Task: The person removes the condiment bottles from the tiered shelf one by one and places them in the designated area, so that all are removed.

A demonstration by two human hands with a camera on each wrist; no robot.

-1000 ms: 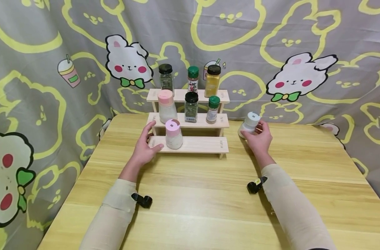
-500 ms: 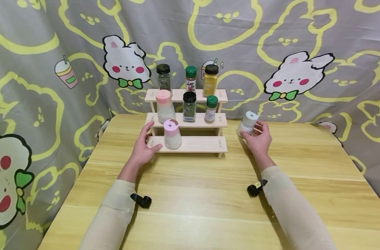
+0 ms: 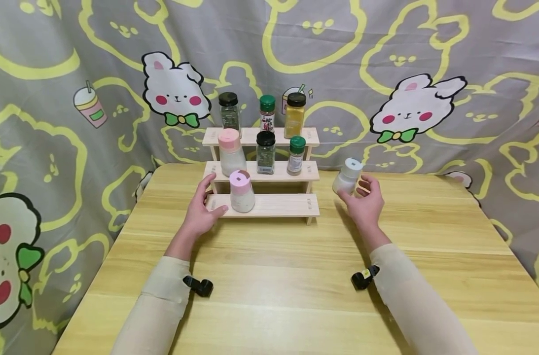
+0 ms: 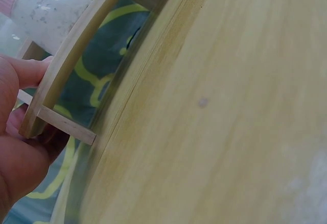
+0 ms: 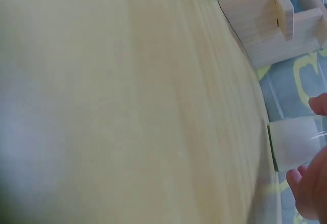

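Note:
On the left, my left hand (image 3: 201, 213) grips the end of a three-tier wooden display rack (image 3: 287, 204). Its thumb lies on top of the lowest board, and its fingers reach underneath in the left wrist view. A pink-capped seasoning jar (image 3: 242, 195) stands on that board, just right of the thumb. Right of the rack, a white-capped seasoning jar (image 3: 346, 177) stands upright on the table. My right hand (image 3: 365, 203) is spread around this jar; the right wrist view shows gaps between its fingers and the jar (image 5: 294, 142).
The middle tier bears another pink-capped jar (image 3: 232, 158), a black-capped spice bottle (image 3: 265, 157) and a green-capped one (image 3: 295, 159). On the top tier stand a dark herb bottle (image 3: 230, 118), a green-capped bottle (image 3: 267, 117) and a yellow spice bottle (image 3: 295, 118). A patterned curtain (image 3: 331, 59) hangs behind.
My right hand's fingers have loosened from the white-capped jar, which stays where it stood beside the rack. My left hand keeps its hold. The head view has shifted slightly.

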